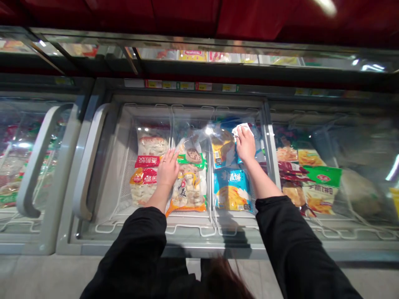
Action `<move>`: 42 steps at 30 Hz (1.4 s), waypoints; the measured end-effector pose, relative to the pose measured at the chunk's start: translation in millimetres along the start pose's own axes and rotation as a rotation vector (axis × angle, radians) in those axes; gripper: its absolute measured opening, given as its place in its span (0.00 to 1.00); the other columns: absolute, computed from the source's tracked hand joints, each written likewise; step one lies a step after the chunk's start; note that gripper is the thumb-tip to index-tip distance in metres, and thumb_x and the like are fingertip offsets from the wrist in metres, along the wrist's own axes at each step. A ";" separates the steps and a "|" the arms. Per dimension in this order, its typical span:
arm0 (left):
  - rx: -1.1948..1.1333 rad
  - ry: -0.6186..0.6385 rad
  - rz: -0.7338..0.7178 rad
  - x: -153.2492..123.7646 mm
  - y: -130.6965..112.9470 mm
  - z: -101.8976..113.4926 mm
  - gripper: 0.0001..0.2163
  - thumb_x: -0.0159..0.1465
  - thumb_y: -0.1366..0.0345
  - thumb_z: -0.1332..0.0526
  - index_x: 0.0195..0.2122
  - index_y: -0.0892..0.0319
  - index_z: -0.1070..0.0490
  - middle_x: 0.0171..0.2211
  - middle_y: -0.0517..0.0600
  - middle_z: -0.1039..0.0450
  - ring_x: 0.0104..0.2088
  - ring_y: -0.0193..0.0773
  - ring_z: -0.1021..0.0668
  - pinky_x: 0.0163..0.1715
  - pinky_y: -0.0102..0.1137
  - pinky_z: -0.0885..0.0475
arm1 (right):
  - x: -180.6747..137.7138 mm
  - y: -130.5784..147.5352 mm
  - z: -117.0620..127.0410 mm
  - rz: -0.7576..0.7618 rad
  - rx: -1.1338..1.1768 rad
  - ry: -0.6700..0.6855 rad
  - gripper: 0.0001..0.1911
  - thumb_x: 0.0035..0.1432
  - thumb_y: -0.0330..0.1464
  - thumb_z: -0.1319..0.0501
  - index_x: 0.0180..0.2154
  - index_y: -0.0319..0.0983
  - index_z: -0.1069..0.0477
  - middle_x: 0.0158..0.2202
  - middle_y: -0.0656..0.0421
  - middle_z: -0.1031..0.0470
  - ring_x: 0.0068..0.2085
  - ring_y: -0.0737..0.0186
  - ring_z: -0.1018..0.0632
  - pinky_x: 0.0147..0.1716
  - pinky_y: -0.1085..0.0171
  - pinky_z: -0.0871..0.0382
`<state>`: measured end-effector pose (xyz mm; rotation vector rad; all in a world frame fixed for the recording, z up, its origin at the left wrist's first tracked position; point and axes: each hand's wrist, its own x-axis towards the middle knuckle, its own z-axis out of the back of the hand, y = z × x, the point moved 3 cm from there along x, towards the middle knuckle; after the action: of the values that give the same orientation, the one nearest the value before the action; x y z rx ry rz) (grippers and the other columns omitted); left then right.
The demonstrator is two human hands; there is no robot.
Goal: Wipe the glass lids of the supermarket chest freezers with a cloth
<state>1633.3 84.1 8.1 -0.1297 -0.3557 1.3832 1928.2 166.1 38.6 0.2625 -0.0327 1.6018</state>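
My right hand presses a crumpled white tissue against the glass lid of a chest freezer, near the lid's far right part. Bent fingers cover some of the tissue. My left hand lies flat on the same glass with its fingers stretched out, holding nothing. Beneath the glass, bags of frozen food fill wire baskets. A red and white dumpling bag and an orange-edged bag are close to my left hand, and a blue and yellow bag lies below my right.
A grey curved handle stands up at the lid's left side. Another freezer section with bags adjoins on the right, and a second handle is at the left. Price tags line the back edge under a mirrored strip.
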 end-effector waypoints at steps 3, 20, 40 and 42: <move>0.002 -0.003 0.005 -0.9 -0.3 -0.3 0.19 0.60 0.70 0.55 0.54 0.58 0.48 0.56 0.46 0.55 0.56 0.33 0.53 0.55 0.34 0.54 | -23.9 29.9 -8.0 0.038 0.010 0.025 0.22 0.56 0.28 0.58 0.54 0.37 0.50 0.56 0.56 0.50 0.56 0.60 0.51 0.52 0.53 0.54; -0.076 -0.019 0.002 -5.9 -1.2 -4.8 0.22 0.57 0.73 0.54 0.54 0.60 0.50 0.56 0.45 0.55 0.56 0.35 0.53 0.55 0.37 0.55 | -67.4 92.5 -19.5 0.158 0.097 0.073 0.21 0.57 0.30 0.58 0.54 0.40 0.51 0.56 0.61 0.52 0.56 0.61 0.53 0.53 0.54 0.56; -0.034 0.064 -0.002 -109.3 0.1 3.8 0.23 0.57 0.77 0.54 0.55 0.59 0.52 0.56 0.46 0.57 0.56 0.34 0.53 0.55 0.34 0.54 | -224.0 80.9 -7.2 0.298 0.171 0.235 0.23 0.57 0.30 0.57 0.55 0.45 0.53 0.57 0.63 0.54 0.57 0.61 0.55 0.55 0.57 0.58; 0.000 0.080 0.017 -136.5 0.2 9.3 0.23 0.58 0.76 0.55 0.55 0.59 0.52 0.56 0.46 0.57 0.56 0.34 0.53 0.55 0.34 0.54 | -201.8 105.1 -15.4 0.228 0.195 0.162 0.23 0.57 0.30 0.57 0.55 0.42 0.53 0.57 0.61 0.55 0.57 0.59 0.56 0.55 0.54 0.58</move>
<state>1610.6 -50.0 -6.5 -0.1880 -0.2880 1.3907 1827.1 -34.7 0.4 0.2869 0.2272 1.8514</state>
